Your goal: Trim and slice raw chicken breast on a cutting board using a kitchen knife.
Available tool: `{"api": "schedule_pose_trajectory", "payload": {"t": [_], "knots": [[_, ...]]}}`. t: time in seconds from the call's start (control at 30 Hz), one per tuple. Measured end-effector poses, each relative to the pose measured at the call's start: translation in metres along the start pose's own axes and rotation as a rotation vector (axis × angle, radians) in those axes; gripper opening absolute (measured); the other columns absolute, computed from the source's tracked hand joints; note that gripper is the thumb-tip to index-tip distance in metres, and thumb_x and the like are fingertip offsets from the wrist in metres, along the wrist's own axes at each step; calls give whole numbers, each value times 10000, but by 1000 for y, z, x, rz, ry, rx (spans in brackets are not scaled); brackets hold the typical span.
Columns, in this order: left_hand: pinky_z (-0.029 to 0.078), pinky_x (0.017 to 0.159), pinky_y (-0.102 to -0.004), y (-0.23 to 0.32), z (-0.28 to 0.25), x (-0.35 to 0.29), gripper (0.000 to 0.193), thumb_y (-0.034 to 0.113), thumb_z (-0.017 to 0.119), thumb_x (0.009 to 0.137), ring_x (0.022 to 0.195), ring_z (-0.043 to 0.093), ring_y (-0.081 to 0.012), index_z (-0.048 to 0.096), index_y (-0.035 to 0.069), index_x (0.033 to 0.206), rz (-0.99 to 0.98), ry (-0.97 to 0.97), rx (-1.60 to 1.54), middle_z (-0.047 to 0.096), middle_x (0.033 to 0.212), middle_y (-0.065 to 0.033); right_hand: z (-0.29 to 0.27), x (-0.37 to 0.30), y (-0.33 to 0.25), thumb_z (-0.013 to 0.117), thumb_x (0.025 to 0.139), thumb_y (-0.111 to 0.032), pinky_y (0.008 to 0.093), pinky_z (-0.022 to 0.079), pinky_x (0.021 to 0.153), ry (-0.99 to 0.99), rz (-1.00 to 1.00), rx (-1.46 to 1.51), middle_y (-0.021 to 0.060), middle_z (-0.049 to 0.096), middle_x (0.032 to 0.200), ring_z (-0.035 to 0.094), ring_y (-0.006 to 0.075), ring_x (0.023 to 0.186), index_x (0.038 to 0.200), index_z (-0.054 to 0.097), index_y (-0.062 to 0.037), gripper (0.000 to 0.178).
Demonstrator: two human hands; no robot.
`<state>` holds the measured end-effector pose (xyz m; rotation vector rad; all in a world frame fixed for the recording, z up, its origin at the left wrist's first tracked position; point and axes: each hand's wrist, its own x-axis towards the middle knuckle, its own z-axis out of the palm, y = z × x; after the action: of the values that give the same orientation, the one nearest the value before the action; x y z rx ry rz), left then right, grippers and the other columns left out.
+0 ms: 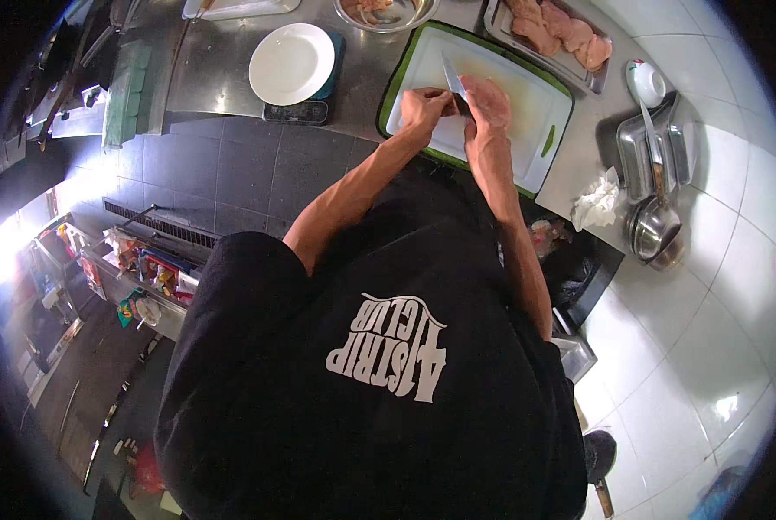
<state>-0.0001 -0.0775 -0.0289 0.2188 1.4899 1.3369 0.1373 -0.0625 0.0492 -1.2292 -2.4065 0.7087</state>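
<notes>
My left hand (424, 110) is over the left part of a white cutting board (531, 104) with a green rim. Its fingers are pinched together beside the knife handle, and what they hold, if anything, is too small to make out. Close by on the right, my right hand (485, 139) is closed at the dark handle of a knife (451, 73), whose blade points away from me. A pale pink piece of raw meat (489, 100) is right at my right hand's fingers, over the board. The meat partly hides those fingers, so I cannot tell whether they also grip it.
Beyond the board are a metal tray of raw meat pieces (561, 33) and a steel bowl (386, 16). Leftward, a white plate (292, 63) sits on a scale (297, 113). To the right are a small bowl (646, 84), metal trays (635, 156), ladles (657, 227) and crumpled tissue (598, 201).
</notes>
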Motion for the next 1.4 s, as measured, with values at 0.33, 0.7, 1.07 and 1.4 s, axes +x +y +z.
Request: {"api": "schedule_pose_trajectory", "payload": {"t": [0.33, 0.7, 1.07, 1.4], "knots": [[613, 722, -320, -4, 3, 0, 213, 46, 661, 895, 752, 721, -218, 698, -145, 981, 13, 48, 77, 728, 881, -159, 4, 2, -7, 561, 941, -25, 515, 532, 839, -23, 126, 58, 265, 652, 1173, 654, 454, 1017, 1424, 518, -97, 490], [598, 645, -291, -1, 7, -1, 187, 82, 712, 780, 652, 716, -159, 747, -78, 869, 96, 113, 244, 738, 738, -122, 10, 2, -2, 528, 956, -69, 544, 531, 705, -59, 120, 9, 279, 677, 933, 673, 452, 817, 1481, 439, -73, 533], [581, 668, -290, 4, 7, -5, 180, 107, 726, 749, 637, 716, -160, 759, -53, 824, 94, 166, 341, 737, 707, -106, -16, -29, -18, 525, 936, -74, 570, 524, 680, -245, 246, -152, 272, 661, 764, 670, 461, 740, 1489, 422, -115, 564], [590, 734, -301, 2, 6, -18, 226, 111, 716, 826, 741, 735, -175, 750, -85, 935, 138, 168, 416, 759, 815, -127, -36, -43, -8, 509, 968, -104, 572, 526, 682, -375, 216, -288, 283, 656, 771, 658, 476, 737, 1495, 425, -178, 538]]}}
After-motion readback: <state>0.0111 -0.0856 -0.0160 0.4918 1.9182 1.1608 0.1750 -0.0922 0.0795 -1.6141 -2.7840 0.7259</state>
